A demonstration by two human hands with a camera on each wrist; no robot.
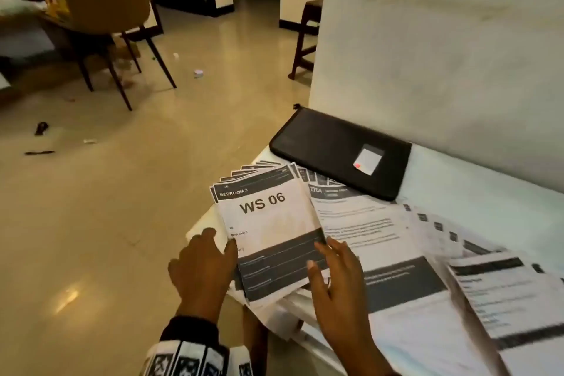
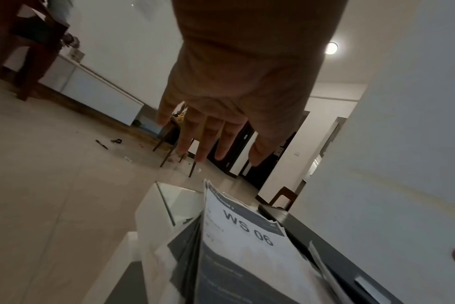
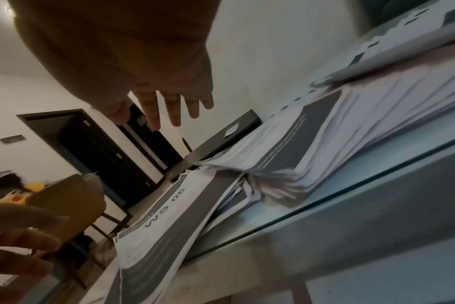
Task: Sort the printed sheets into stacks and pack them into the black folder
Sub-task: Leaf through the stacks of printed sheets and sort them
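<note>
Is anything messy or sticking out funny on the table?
Yes. The WS 06 stack is fanned crooked, and its near end pokes out past the table edge. A sheet near the top has a torn corner. Bits of litter lie on the floor.

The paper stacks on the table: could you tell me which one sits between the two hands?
The WS 06 stack, at the table's left corner, its top sheet headed BEDROOM 3. The larger stacks lie to its right.

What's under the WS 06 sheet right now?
More fanned printed sheets lie beneath the WS 06 sheet, their dark header corners showing; their text and count are covered.
</note>
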